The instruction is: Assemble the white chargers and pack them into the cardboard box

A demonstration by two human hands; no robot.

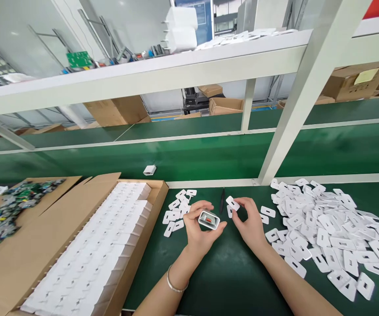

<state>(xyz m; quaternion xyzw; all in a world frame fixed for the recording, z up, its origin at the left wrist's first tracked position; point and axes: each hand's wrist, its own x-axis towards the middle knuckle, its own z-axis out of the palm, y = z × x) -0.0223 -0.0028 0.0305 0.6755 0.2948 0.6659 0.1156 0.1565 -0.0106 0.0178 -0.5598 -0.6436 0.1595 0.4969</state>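
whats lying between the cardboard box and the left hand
A small loose pile of white slotted plates lies on the green tabletop between the cardboard box and the left hand, seen in the head view.

Green bench (pixel 229 272) is open between the forearms; carton (pixel 136 254) blocks the left, heaped white plates (pixel 330 237) the right.

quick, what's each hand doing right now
Left hand: closed on a white housing, its open end showing parts inside.
Right hand: fingers pinching a small white plate with a slot in it.
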